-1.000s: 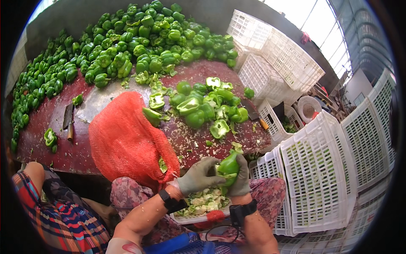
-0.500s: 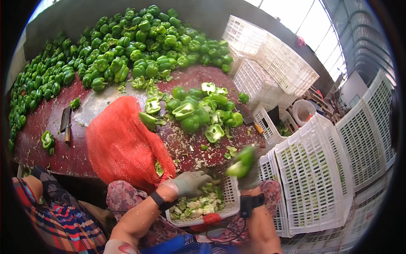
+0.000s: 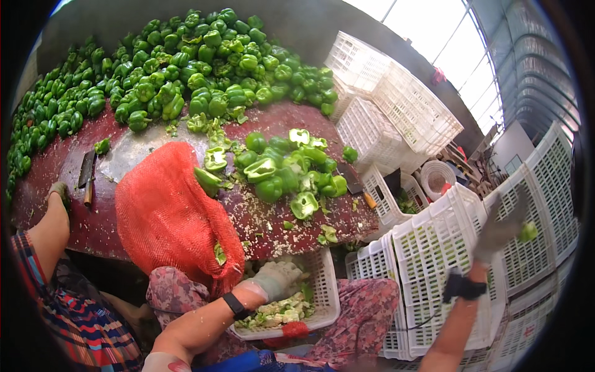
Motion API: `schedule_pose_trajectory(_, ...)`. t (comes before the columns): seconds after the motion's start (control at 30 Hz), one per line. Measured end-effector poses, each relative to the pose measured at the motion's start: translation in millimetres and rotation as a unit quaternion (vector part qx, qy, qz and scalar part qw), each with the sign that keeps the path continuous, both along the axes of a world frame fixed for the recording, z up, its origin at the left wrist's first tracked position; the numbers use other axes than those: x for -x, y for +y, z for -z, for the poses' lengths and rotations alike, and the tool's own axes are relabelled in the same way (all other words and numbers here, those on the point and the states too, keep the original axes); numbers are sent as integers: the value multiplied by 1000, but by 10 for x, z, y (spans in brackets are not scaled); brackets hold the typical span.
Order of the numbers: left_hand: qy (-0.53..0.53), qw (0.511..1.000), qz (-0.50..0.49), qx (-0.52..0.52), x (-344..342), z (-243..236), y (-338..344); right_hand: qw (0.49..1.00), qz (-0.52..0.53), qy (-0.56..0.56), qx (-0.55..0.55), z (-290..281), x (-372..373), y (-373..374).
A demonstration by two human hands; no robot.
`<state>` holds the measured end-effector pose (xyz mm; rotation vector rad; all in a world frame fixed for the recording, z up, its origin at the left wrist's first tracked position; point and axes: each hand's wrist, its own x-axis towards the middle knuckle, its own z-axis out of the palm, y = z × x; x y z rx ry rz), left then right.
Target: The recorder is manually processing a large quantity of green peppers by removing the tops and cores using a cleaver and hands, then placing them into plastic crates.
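My left hand (image 3: pixel 277 280), in a pale work glove, is over a white plastic basket (image 3: pixel 328 291) between my knees. Its fingers curl downward, and what they hold, if anything, is hidden. Cut pepper cores and scraps (image 3: pixel 279 312) lie in the basket. Far to the right, my gloved right hand (image 3: pixel 498 234) is smeared by motion above the white crates, its fingers apparently spread. Close beside it is a green pepper piece (image 3: pixel 528 232), seemingly loose. Halved and whole green peppers (image 3: pixel 273 170) are gathered on the red table ahead of me.
A large heap of green bell peppers (image 3: pixel 204 59) covers the table's far side. A red mesh sack (image 3: pixel 170 211) stands at its near edge. Knives (image 3: pixel 87 180) lie on the table. White crates (image 3: pixel 434 266) line the right. A co-worker's gloved hand (image 3: pixel 60 192) rests at the left.
My right hand has swung from beside the basket far to the right, and the pepper it held is now at its side. A co-worker's hand has come onto the table at the left.
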<state>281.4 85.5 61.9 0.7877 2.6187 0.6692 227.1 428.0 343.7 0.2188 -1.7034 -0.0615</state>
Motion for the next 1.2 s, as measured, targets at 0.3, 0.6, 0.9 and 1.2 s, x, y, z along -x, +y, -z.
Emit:
schedule_pose_trajectory(0.3,113,990,-82,-13,66,191,-128,735,-142,-541,384,3476,1492,-1650)
schedule_pose_trajectory(0.6,14,977,-214,-19,424,-2,-42,597,-182,-653,429,3400,550,-1964)
schedule_pose_trajectory(0.9,-18,914,-307,-265,181,360,-210,674,-166,-683,226,2942,-81,-2174)
schedule_pose_trajectory(1.2,-407,672,-195,-587,-98,-187,-109,302,-482,-657,494,3002,-304,-1832)
